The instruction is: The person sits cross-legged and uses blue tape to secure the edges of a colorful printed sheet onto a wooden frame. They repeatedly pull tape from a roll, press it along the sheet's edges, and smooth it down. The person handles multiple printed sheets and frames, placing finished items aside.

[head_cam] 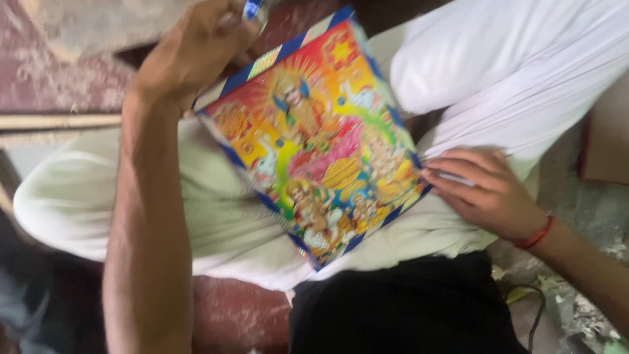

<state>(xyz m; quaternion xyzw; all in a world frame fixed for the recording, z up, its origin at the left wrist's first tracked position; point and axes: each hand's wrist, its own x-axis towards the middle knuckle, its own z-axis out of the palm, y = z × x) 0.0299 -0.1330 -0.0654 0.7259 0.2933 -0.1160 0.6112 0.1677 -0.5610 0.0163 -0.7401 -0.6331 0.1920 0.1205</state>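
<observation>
1. Worn maroon carpet point(62, 72) lies beyond our knees, and dusty grey floor point(576, 216) with scraps shows on our right; we sit with white-trousered legs point(216, 216) folded under the work.
2. Our colourful devotional picture point(321, 137), a glossy print with a blue patterned border, rests tilted across our lap, one corner pointing toward the carpet and the opposite corner toward our dark shirt point(406, 308).
3. Our left hand point(196, 46) sits at the upper corner, its grip closed around a small blue-tipped object point(251, 8), probably a pen or tool; the frame edge cuts it off, so we cannot name it.
4. Our right hand point(488, 190), with a red thread at the wrist point(537, 233), presses flat fingers onto the picture's right edge, grip spread and closed on nothing.
5. Risk, as we judge it: the picture is only pinned at one edge on soft cloth, so it could slide or pivot if the left hand pushes.
6. Pressure from the blue-tipped object could scratch or dent the glossy face.
7. Bending over the uneven lap could crease the print.
8. Motion blur suggests quick movement, which raises the chance of a slip.
</observation>
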